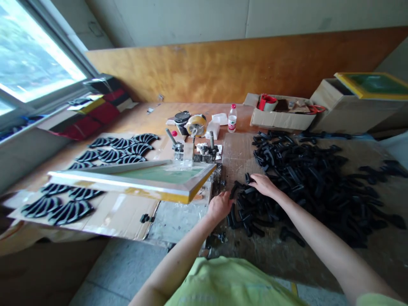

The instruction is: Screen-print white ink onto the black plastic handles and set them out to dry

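Right now my left hand (pixel 219 206) is closed on one end of a curved black piece (pixel 235 189); the piece sticks out past the fingertips, by the near-left edge of the black pile (pixel 296 180). My right hand (pixel 264 185) pinches a short black piece (pixel 247 177) at the fingertips, just beyond the other one. Left of the grip: tilted screen frame (pixel 191 192), raised over the bench. Beyond it, dark tub (pixel 182 122), contents can't tell, and clear bottle (pixel 232 120), red cap, liquid inside. Far right, low open carton (pixel 280 120) with a red-and-white roll, brown scraps and a red-handled item in it. Beside it, taller carton (pixel 334 111), yellow-edged screen (pixel 376 85) lying across its top, inside too hidden to tell.
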A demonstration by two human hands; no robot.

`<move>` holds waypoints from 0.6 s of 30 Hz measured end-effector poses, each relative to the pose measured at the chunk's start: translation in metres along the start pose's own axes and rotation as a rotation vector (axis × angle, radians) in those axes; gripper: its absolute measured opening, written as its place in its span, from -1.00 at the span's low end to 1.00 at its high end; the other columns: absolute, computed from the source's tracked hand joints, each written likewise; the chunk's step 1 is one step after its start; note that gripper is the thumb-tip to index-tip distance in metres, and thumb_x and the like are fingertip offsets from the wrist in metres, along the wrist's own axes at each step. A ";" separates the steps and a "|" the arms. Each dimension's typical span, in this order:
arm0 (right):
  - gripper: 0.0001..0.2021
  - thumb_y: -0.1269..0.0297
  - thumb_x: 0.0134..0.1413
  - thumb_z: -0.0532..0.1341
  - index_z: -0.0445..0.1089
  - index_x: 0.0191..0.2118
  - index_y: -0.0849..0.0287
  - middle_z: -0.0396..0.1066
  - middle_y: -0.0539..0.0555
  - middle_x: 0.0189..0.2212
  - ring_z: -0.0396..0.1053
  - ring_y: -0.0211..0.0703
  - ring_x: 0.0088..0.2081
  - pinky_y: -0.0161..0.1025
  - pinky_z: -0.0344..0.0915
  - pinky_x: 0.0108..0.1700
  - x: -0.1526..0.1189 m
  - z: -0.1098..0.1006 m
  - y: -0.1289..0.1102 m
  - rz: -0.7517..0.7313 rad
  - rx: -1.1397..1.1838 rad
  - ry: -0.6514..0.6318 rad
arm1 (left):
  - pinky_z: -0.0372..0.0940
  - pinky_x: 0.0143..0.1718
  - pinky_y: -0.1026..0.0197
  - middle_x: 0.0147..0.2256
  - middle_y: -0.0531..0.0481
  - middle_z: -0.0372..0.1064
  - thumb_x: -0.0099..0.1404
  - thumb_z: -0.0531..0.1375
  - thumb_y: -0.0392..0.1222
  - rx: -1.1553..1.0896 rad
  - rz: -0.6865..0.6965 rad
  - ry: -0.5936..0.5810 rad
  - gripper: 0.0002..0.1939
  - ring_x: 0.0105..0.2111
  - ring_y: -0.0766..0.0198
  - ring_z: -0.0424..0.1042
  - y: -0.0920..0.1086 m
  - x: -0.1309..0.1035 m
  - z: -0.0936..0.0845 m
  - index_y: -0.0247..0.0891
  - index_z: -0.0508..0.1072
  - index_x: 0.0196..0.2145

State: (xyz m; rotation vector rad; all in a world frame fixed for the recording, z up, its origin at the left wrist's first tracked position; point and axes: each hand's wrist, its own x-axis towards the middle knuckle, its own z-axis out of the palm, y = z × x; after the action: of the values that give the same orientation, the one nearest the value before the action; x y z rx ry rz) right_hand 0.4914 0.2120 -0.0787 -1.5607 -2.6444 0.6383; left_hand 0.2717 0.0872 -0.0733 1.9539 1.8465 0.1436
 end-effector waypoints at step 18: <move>-0.77 0.39 0.23 0.13 0.50 -0.09 0.11 0.44 0.12 -0.20 0.30 -0.05 -0.10 -0.11 0.21 -0.02 0.053 0.120 -0.273 -0.213 0.017 0.403 | 0.33 -0.49 0.29 -0.33 -0.03 0.49 0.28 0.10 0.10 -0.745 -0.180 0.179 -0.61 -0.41 0.24 0.50 -0.276 -0.127 -0.090 -0.20 0.46 -0.09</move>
State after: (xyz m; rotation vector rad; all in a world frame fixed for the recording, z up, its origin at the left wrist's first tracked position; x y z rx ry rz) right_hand 0.2111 0.1006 -0.1044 -1.2215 -2.4415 0.2957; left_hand -0.0287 -0.0125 -0.0706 1.2839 1.7134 0.8380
